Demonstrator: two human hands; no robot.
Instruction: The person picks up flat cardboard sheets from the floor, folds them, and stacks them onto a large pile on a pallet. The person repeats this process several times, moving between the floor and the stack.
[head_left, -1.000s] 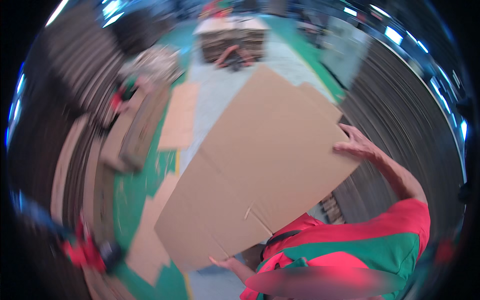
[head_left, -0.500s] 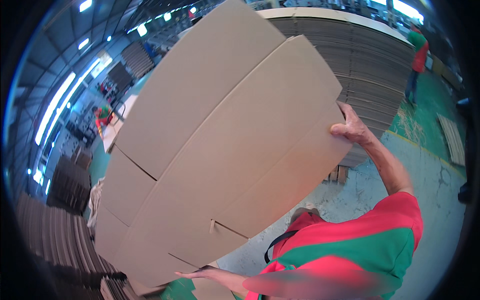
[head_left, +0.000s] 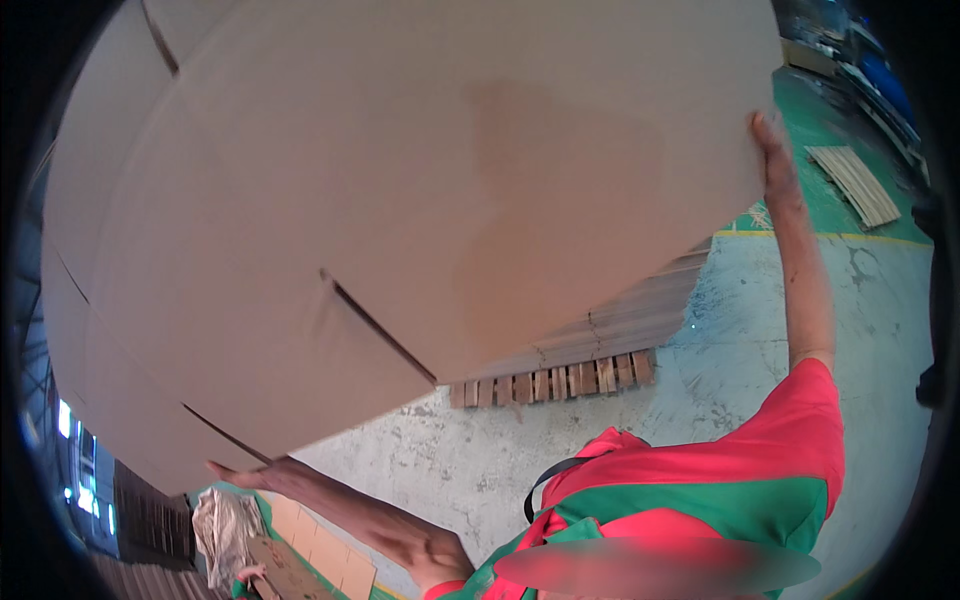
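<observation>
A large brown cardboard sheet (head_left: 400, 180) fills most of the view, creased and cut with several narrow slots. My right hand (head_left: 772, 155) grips its right edge, the thumb on the near face and the fingers hidden behind. At the lower left edge, my left hand (head_left: 238, 475) holds the sheet from beneath, near a slot; most of its fingers are out of sight behind the board. The sheet is up off the floor, tilted, with its top cut off by the frame.
Beyond the sheet stands a cardboard stack (head_left: 640, 305) on a wooden pallet (head_left: 560, 384). A bundle of pale strips (head_left: 855, 187) lies on the green floor at right. Lower left are crumpled whitish wrapping (head_left: 225, 530), flat cardboard (head_left: 315, 545) and part of another person (head_left: 248, 578).
The cardboard sheet has come closer and risen, covering more of the view. Both my hands have moved up with it, the left one also leftward. The pallet under the stack shows more.
</observation>
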